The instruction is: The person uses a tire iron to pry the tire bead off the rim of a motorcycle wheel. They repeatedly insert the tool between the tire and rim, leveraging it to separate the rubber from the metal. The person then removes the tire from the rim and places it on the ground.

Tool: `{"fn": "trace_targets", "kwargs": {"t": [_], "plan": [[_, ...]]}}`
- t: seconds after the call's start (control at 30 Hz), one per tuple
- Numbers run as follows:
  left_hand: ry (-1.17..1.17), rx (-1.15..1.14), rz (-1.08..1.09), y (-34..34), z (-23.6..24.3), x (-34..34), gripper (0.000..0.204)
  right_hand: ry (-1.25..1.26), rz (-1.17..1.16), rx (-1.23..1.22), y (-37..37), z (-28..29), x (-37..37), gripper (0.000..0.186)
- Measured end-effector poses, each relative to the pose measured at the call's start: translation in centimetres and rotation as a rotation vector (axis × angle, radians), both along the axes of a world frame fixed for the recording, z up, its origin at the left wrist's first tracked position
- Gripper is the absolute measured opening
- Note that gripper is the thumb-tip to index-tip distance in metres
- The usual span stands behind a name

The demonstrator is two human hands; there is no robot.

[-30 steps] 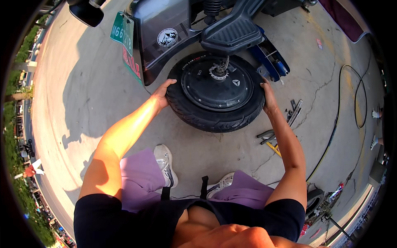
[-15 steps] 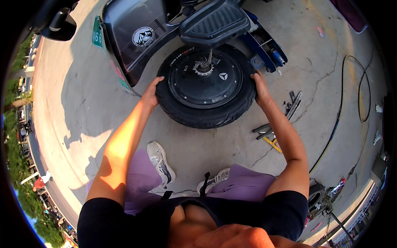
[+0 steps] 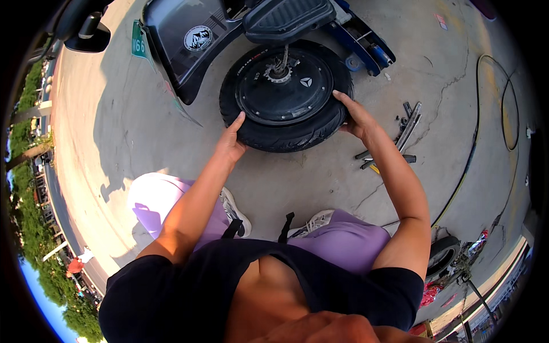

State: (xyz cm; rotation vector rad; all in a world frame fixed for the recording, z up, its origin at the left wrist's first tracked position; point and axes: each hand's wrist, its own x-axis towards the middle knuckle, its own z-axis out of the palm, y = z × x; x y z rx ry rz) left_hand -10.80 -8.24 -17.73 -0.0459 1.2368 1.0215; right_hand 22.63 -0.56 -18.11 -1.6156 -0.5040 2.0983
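A black tyre on a hub-motor wheel [image 3: 286,103] lies flat below the black footboard [image 3: 289,17] of a scooter with a grey body panel [image 3: 177,60]. My left hand [image 3: 233,139] grips the tyre at its near left edge, thumb on top. My right hand [image 3: 354,120] grips its right side, thumb resting over the sidewall and fingers partly hidden underneath. An axle with cable stands up from the hub. Beside the wheel is a blue metal frame arm [image 3: 366,46].
Hand tools [image 3: 409,131] lie on the cracked concrete to the right, with a coiled hose [image 3: 474,140] beyond. A spare tyre [image 3: 443,254] is at lower right. A green plate [image 3: 138,40] hangs at the scooter's left. A distant person [image 3: 77,264] is at far left.
The wheel sits higher in the picture, further under the footboard. My hands have shifted round toward its near side, still gripping it. My left knee has come forward.
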Motion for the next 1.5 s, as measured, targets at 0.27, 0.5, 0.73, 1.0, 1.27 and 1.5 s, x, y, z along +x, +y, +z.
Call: {"fn": "trace_targets", "kwargs": {"t": [0.27,0.5,0.73,1.0,1.27,1.5], "plan": [[0.128,0.125,0.155,-0.9,-1.9,0.6,0.076,0.074,-0.234,0.095,-1.1,-1.3,-1.1,0.064],[0.252,0.104,0.278,-0.3,-2.6,0.9,0.070,-0.095,-0.344,0.070,-0.6,-0.9,-2.6,0.058],[0.180,0.081,0.281,0.6,-3.3,1.1,0.056,-0.117,-0.317,0.127,-0.4,-2.3,-1.4,0.061],[0.020,0.013,0.217,0.9,-2.8,0.1,0.059,0.029,-0.214,0.021,-0.3,0.5,-1.5,0.070],[-0.028,-0.073,0.167,1.8,-2.6,-0.1,0.064,-0.035,-0.331,0.000,0.5,-0.1,-2.6,0.068],[0.056,-0.032,0.208,1.1,-3.4,0.0,0.066,-0.296,-0.315,0.112,0.4,0.3,-3.3,0.071]]}}
